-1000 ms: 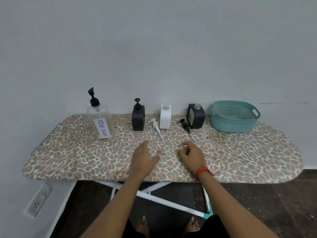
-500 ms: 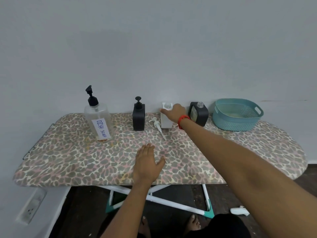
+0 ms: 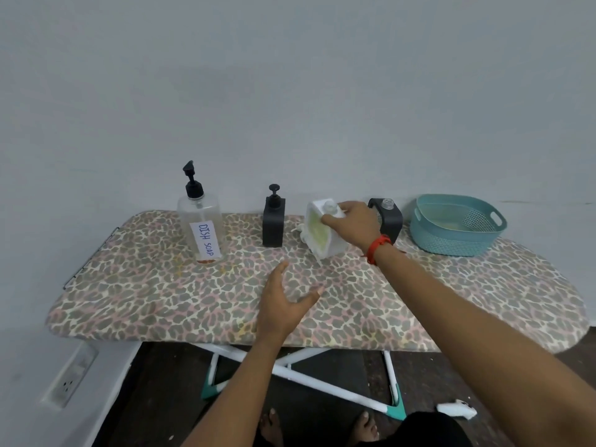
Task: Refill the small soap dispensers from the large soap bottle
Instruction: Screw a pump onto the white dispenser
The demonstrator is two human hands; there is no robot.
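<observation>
I am gripping the white dispenser, tilted, at the back of the ironing board with my right hand. My left hand is spread open. Next, I judge, it needs bringing upright near the big soap bottle.

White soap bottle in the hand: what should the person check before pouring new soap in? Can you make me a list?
1. Firm hold on the white dispenser: ok. The right hand grips its top, and it is tilted.
2. Pump off the white dispenser: ok. Its neck is open, and the white pump lies on the board beside it.
3. Large soap bottle opened: not ok. Its black pump is still on.
4. Left hand free to fetch the large bottle: ok. It is open and holds nothing.
5. Enough soap in the large bottle: cannot tell. It looks mostly clear.
</observation>
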